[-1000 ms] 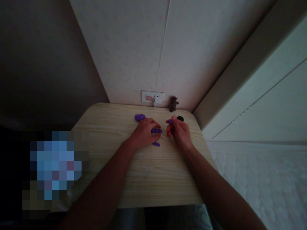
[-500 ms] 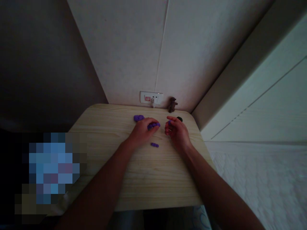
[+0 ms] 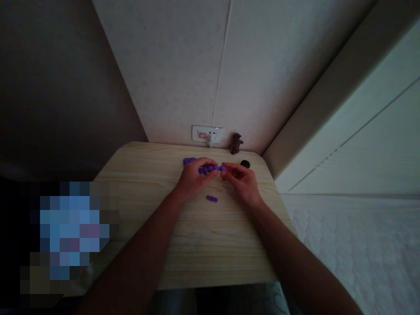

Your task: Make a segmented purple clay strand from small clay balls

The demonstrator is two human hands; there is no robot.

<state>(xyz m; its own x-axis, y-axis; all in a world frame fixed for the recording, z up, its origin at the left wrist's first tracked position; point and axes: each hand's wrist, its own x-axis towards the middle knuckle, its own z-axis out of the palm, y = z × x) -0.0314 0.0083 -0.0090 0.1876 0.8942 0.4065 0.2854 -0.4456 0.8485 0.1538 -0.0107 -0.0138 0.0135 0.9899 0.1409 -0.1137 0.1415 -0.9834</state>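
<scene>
Nearest me on the pale wood-grain table (image 3: 210, 245) lies a short, bumpy purple strip (image 3: 211, 198). Beyond it, I see my left hand (image 3: 196, 177) clamped on a row of round purple beads (image 3: 210, 168), above the table. My right hand (image 3: 241, 178) pinches a single round purple bead (image 3: 222, 168) at the row's right end. Farther back sit a lumpy purple mass (image 3: 189, 161), a round black object (image 3: 245, 164) and a dark brown figurine (image 3: 236, 144) near the wall.
</scene>
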